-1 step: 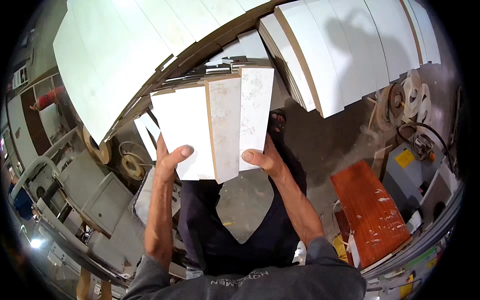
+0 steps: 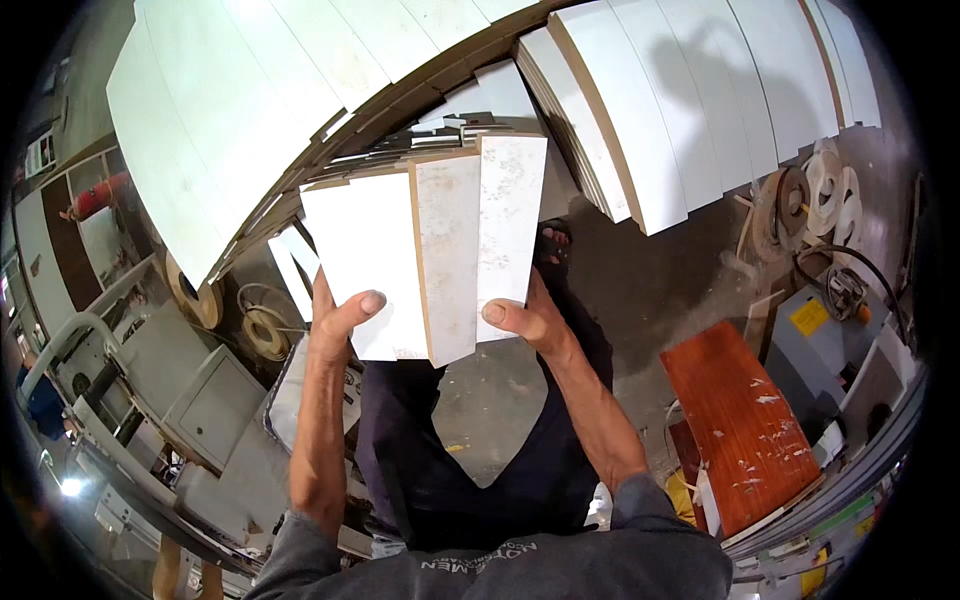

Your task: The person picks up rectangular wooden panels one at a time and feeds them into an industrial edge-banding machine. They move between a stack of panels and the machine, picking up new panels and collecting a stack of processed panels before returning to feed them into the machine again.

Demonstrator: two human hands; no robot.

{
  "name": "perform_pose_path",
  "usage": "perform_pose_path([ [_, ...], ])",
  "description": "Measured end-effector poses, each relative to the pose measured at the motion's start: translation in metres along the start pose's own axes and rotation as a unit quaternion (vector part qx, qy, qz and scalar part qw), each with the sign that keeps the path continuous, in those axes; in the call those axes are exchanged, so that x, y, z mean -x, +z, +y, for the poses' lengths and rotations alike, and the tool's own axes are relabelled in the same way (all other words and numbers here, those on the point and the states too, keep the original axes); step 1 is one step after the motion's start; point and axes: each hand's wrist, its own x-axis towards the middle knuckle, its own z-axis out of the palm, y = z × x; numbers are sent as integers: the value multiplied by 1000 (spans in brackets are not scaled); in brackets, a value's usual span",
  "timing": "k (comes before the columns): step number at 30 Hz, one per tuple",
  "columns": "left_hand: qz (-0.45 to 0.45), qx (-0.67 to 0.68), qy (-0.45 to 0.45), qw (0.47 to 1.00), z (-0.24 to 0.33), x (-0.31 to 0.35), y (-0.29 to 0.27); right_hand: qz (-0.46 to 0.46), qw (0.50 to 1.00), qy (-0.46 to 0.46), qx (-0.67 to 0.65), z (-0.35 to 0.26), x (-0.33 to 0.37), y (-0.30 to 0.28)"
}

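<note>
Between my two hands I hold a bundle of white boards point(image 2: 362, 250) with bare brown edges. The middle board point(image 2: 448, 250) and the right one point(image 2: 510, 220) have brownish smudges on their faces. My left hand point(image 2: 340, 318) grips the left side of the bundle, thumb flat on the front face. My right hand point(image 2: 528, 318) grips the right side near the lower end, its thumb on the smudged right board. The fingers of both hands are hidden at the sides and behind the boards.
Long stacks of white panels lie beyond the bundle, at the upper left point(image 2: 250, 90) and upper right point(image 2: 690, 100). A reddish-brown board point(image 2: 735, 425) with white flecks sits at right, near a grey machine point(image 2: 810, 340). Rolls of edging strip point(image 2: 780, 210) stand behind it.
The right smudged board has shifted very slightly to the left. Both hands keep the same grip on the bundle.
</note>
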Motion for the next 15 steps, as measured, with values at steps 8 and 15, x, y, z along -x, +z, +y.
perform_pose_path([
  [8, -38, -12, 0, 999, 11, -2, 2, 4, 999, 16, -41, -7, 5, -4],
  [15, -63, -36, 17, 997, 6, -6, 8, 7, 997, 29, -74, 2, 1, -13],
])
